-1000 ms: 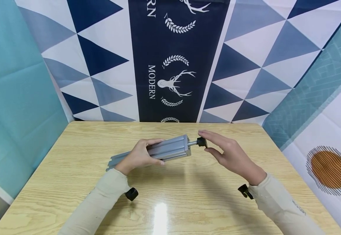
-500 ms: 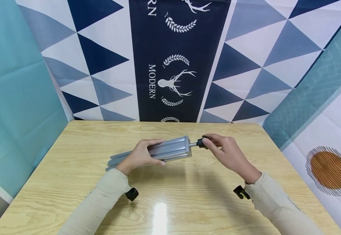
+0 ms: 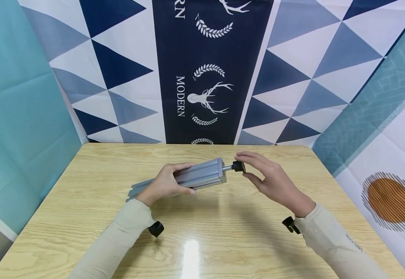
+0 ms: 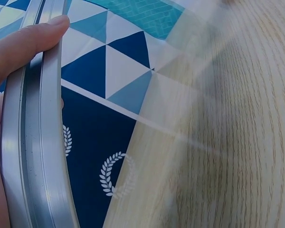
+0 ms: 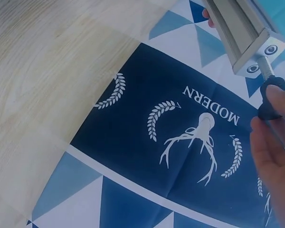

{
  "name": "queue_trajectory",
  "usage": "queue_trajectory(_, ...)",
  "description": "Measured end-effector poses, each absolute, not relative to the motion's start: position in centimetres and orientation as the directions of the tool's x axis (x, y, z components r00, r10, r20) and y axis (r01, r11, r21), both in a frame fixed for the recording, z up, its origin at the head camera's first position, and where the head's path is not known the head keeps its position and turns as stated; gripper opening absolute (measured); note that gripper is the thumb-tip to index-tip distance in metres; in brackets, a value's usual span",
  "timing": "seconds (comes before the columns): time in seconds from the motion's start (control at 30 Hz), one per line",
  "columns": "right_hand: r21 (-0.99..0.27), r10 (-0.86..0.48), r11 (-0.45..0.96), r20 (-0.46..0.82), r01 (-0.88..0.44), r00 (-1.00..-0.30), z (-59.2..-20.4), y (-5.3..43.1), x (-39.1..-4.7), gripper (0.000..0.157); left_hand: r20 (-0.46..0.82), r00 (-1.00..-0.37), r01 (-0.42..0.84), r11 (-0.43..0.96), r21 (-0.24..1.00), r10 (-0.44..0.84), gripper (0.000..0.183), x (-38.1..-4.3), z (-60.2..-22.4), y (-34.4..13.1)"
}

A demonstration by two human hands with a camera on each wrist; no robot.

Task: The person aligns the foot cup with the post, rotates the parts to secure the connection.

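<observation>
A grooved aluminium profile [image 3: 206,172] is held up off the table at a slant. My left hand [image 3: 167,183] grips it around the middle, thumb along one face in the left wrist view. Its right end has a flat end plate [image 5: 256,57] with screws. A threaded metal stem [image 3: 227,168] sticks out of that plate and carries a black levelling foot [image 3: 238,166]. My right hand [image 3: 267,173] pinches the foot between thumb and fingers. In the right wrist view the thumb covers part of the foot [image 5: 268,103]. The left hand hides part of the profile.
Both arms hover over a light wood table [image 3: 202,248]. Black wrist mounts stick out near the left sleeve [image 3: 156,229] and the right sleeve [image 3: 291,224]. Patterned cloth [image 3: 209,50] hangs behind the table, with more cloth at both sides.
My right hand turned at the foot, fingers swinging over it half a second ago, then back to straddling it from above and below. The left hand and profile have barely moved.
</observation>
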State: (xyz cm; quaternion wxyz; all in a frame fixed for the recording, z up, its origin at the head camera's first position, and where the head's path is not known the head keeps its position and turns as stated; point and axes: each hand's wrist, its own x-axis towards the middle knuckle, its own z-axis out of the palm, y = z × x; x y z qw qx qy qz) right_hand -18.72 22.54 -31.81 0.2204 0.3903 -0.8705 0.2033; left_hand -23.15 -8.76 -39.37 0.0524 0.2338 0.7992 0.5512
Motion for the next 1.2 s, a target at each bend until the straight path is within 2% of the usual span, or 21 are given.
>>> queue_trajectory(0.1,-0.222,-0.562,0.623,0.540,-0.750,-0.627,-31.9,22.5,-18.7,0.060,0.174,-0.885,0.314,0.276,0.908,0.432,0.074,-23.1,-39.4,-8.7)
queue_trajectory(0.27,-0.412,-0.416,0.704,0.421,-0.579,-0.806,-32.0,22.1,-18.7,0.037,0.173,-0.881,0.314,0.273,0.909,0.440,0.074,-22.9,-39.5,-8.6)
queue_trajectory(0.37,-0.500,-0.321,0.739,0.328,-0.451,-0.889,-32.0,21.7,-18.6,0.037,0.174,-0.876,0.319,0.272,0.908,0.450,0.073,-22.9,-39.7,-8.6)
queue_trajectory(0.47,-0.529,-0.292,0.744,0.290,-0.407,-0.911,-32.0,21.7,-18.5,0.037,0.176,-0.874,0.323,0.270,0.907,0.454,0.073,-22.9,-39.7,-8.6)
queue_trajectory(0.6,-0.520,-0.355,0.722,0.289,-0.457,-0.889,-31.8,21.9,-18.5,0.044,0.179,-0.877,0.324,0.276,0.905,0.445,0.073,-22.7,-39.3,-8.6)
queue_trajectory(0.83,-0.268,-0.582,0.648,0.431,-0.713,-0.690,-31.2,22.5,-18.2,0.075,0.157,-0.886,0.294,0.265,0.918,0.436,0.074,-22.9,-39.5,-8.8)
queue_trajectory(0.9,-0.234,-0.611,0.635,0.431,-0.736,-0.664,-31.2,22.6,-18.2,0.079,0.158,-0.885,0.295,0.265,0.918,0.437,0.073,-22.9,-39.6,-8.8)
queue_trajectory(1.1,-0.202,-0.620,0.617,0.470,-0.760,-0.628,-31.4,22.8,-18.4,0.073,0.165,-0.877,0.308,0.263,0.914,0.452,0.072,-22.8,-39.6,-8.7)
queue_trajectory(1.2,-0.242,-0.591,0.633,0.462,-0.735,-0.661,-31.5,22.8,-18.4,0.065,0.167,-0.875,0.312,0.266,0.912,0.454,0.071,-22.8,-39.6,-8.7)
